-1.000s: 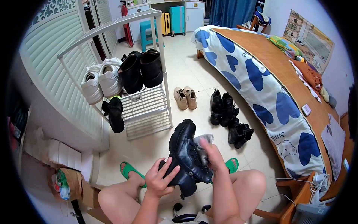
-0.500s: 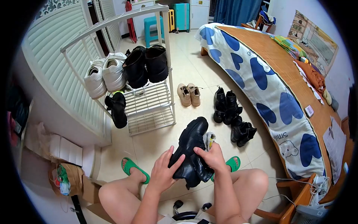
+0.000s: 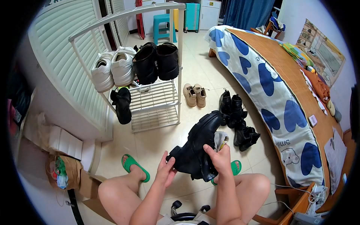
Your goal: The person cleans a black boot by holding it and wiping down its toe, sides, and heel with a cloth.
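Note:
A black leather boot (image 3: pixel 193 148) with a chunky sole is held over the floor between my knees, its toe pointing up and away to the right. My left hand (image 3: pixel 165 173) grips the heel end, thumb and fingers around the sole's edge. My right hand (image 3: pixel 219 159) is closed with its thumb against the boot's upper side. Between that hand and the boot shows a crumpled whitish cloth (image 3: pixel 221 139) with yellow marks. The right fingers are partly hidden behind the cloth.
A white metal rack (image 3: pixel 155 107) at left bears white sneakers (image 3: pixel 123 69), black shoes (image 3: pixel 167 63) and a dangling black shoe (image 3: pixel 123 107). Beige shoes (image 3: pixel 195 95) and black boots (image 3: pixel 234 108) stand on the floor. A bed (image 3: pixel 262 86) runs along the right.
The boot has turned, its toe swinging right and its heel left. My left hand has slid from the boot's side to its heel. The right hand keeps its hold with the cloth.

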`<state>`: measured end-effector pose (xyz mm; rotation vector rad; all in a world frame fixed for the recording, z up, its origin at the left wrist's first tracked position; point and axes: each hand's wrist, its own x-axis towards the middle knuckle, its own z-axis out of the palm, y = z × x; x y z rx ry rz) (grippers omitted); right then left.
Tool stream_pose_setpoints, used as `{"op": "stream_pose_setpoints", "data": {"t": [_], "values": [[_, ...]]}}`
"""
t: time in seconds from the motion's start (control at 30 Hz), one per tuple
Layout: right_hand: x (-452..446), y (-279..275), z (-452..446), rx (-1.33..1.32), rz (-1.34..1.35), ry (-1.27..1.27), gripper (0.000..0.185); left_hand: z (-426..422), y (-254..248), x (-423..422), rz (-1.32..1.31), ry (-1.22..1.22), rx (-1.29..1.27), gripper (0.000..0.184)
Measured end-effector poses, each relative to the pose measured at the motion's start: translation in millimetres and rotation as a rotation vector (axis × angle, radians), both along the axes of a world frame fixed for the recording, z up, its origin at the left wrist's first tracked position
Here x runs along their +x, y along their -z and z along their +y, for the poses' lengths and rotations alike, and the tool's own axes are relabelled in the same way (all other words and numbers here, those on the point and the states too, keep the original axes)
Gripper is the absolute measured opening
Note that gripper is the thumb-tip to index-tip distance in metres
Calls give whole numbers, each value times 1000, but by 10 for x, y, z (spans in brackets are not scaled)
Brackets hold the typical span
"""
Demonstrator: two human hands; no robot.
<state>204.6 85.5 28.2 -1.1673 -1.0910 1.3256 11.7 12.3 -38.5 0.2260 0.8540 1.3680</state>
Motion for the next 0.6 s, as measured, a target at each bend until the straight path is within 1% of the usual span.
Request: {"op": "stream_pose_setpoints", "data": {"t": [0.03, 0.1, 0.13, 0.27, 0.33, 0.4, 0.43, 0.5, 0.53, 0.57, 0.6], "values": [[-17, -19, -7, -3, 0, -5, 26, -15, 39, 16, 0, -5, -3, 89], [-43, -42, -14, 17, 44, -40, 24, -31, 57, 48, -206, -5, 109, 68], [-52, -39, -17, 14, 45, -45, 24, -36, 37, 54, -220, -10, 127, 71], [-58, 21, -2, -79, 61, -115, 27, -13, -16, -12, -164, -73, 107, 69], [-25, 14, 0, -106, 50, -144, 28, -6, -109, 17, -121, -198, 128, 55], [28, -31, 6, -153, -91, -205, 28, -20, -129, -5, -76, -221, 132, 54], [52, -8, 10, -156, -93, -205, 28, -24, -143, -2, -33, -243, 141, 54], [97, 98, 64, -137, -242, 36, 29, -37, -221, 34, -3, -260, 128, 56], [121, 142, 113, -86, -346, 110, 30, -45, -268, 48, 30, -276, 117, 59], [151, 179, 121, -8, -348, 246, 30, -55, -309, 54, 29, -272, 117, 59], [133, 104, 110, 106, -303, 338, 28, -64, -346, 66, 48, -284, 105, 61]]}}
